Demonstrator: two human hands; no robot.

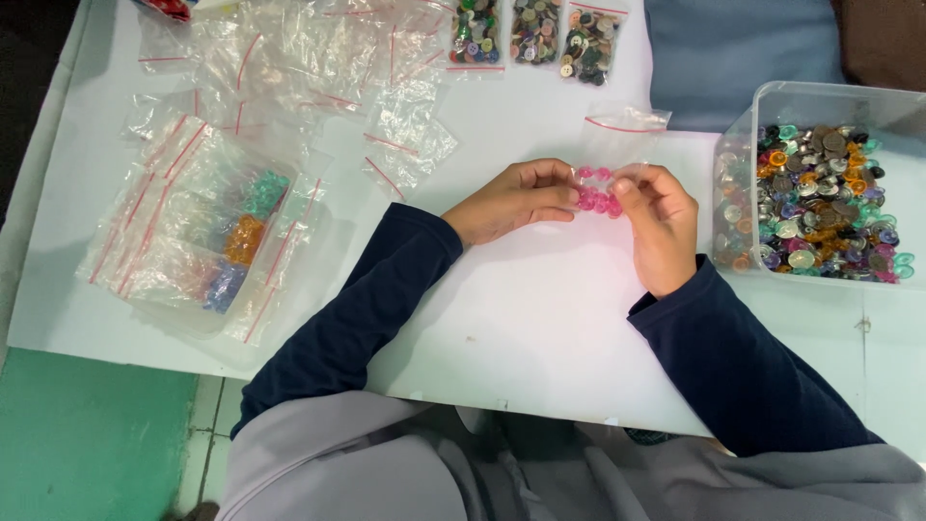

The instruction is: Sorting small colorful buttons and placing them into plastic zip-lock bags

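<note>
A white table (540, 318) with a smooth matte top carries everything. At its right edge sits a clear plastic tub (772, 106), rounded at the corners, heaped with glossy mixed buttons (820, 203). On the left lies a crinkled heap of clear zip bags (193, 222) with red seal strips — a few hold teal, orange and blue buttons. Between the two hands, above the table's middle, is a small clear bag (622, 135), mouth up and away from the person, its long axis running away from them. Left hand (511, 201) and right hand (661, 232) pinch it narrowly at the bottom, around translucent pink buttons (598, 198) — a small, round cluster.
</note>
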